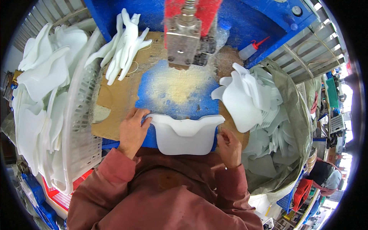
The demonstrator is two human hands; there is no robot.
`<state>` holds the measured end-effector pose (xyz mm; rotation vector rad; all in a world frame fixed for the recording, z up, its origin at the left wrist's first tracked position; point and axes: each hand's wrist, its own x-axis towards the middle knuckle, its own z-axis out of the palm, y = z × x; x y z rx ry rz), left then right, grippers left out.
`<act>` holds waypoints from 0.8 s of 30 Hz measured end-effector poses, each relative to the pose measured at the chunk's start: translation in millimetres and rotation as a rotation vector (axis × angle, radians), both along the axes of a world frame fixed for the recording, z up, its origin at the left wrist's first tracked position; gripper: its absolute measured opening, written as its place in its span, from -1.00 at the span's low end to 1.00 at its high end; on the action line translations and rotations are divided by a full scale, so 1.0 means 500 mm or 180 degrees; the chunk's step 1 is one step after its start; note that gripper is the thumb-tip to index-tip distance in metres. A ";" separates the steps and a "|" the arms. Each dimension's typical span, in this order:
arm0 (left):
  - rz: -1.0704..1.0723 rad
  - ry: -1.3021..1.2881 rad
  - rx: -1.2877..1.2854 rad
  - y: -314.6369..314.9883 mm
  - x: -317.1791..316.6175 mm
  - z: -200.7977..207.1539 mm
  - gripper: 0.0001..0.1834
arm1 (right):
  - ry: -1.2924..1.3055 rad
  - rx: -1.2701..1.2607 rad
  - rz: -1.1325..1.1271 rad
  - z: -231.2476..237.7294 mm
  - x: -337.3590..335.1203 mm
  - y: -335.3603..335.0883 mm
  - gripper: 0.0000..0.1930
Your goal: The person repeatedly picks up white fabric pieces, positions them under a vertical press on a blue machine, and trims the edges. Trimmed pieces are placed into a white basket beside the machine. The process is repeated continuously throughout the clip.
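A curved, translucent white plastic piece (pixel 184 140) with a thicker folded upper edge and two flared corners lies across the near edge of the blue work surface (pixel 149 90). My left hand (pixel 134 128) pinches its left corner between thumb and fingers. At its right edge, just under the other corner, the fingers of my right hand (pixel 229 146) are curled in against the plastic. Pale yellowish powder (pixel 178 84) coats the surface beyond the piece. Above that powder hangs the metal head (pixel 184 42) of a machine, apart from the piece.
To the left, a white basket (pixel 82 111) overflows with similar pieces. More slender white pieces (pixel 126 46) lie on cardboard (pixel 115 96). At right, stacked pieces (pixel 245 99) adjoin a green-grey sack (pixel 303 126). A red-tipped bottle (pixel 249 50) stands by the blue frame (pixel 276 27).
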<state>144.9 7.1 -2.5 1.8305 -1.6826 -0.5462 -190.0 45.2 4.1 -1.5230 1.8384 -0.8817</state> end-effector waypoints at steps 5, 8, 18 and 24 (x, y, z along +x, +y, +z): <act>-0.0075 0.0043 0.0032 0.000 0.000 -0.010 -0.80 | -0.0455 0.0435 -0.0009 -0.003 -0.004 -0.007 -0.65; -0.0032 0.0174 0.0087 -0.003 0.002 -0.017 -0.78 | -0.0601 0.0555 -0.0026 -0.002 0.001 -0.016 -0.64; -0.0009 0.0359 0.0129 -0.008 0.002 -0.032 -0.71 | -0.1622 0.0387 -0.0345 -0.002 0.016 -0.016 -0.79; -0.0134 0.0223 -0.0057 -0.004 0.002 -0.039 -0.69 | -0.3031 0.0443 -0.0237 0.000 0.042 -0.035 -0.87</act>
